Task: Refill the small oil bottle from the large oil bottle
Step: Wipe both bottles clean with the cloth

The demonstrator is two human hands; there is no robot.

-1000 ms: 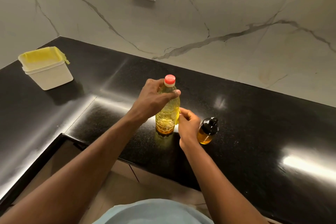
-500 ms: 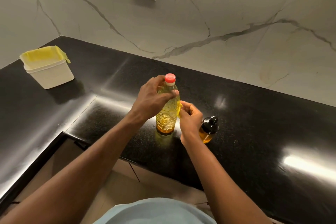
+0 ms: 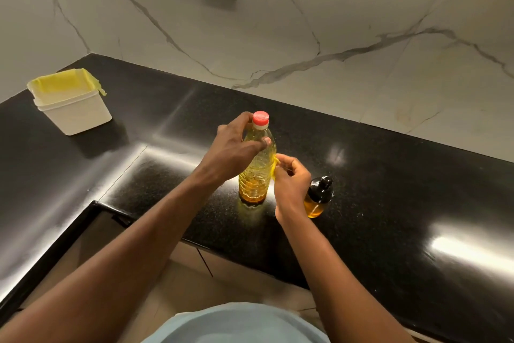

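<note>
Large oil bottle (image 3: 257, 175): upright on the black counter (image 3: 389, 189), red cap (image 3: 260, 117) on; left hand (image 3: 232, 148) grips its shoulder, likely steadying it. Right hand (image 3: 290, 180) pinches a yellow strip (image 3: 275, 166) at its side. Small oil bottle (image 3: 317, 200): capped, just beside, awaiting refill.

The light I get is warm and rather dim, with a yellowish cast over everything. The glossy black counter (image 3: 389, 175) throws back hard glare: a bright streak at the right, a smaller patch behind the small oil bottle (image 3: 318, 198), and a broad sheen left of the large oil bottle (image 3: 257, 170). That bottle glows and spills a yellow pool at its base. The white tub (image 3: 75, 111) drops a soft shadow in front of itself. The marble wall (image 3: 361, 8) is evenly lit. Straight lines bow toward the corners. The shirt (image 3: 239, 326) at the bottom edge is blurred.
</note>
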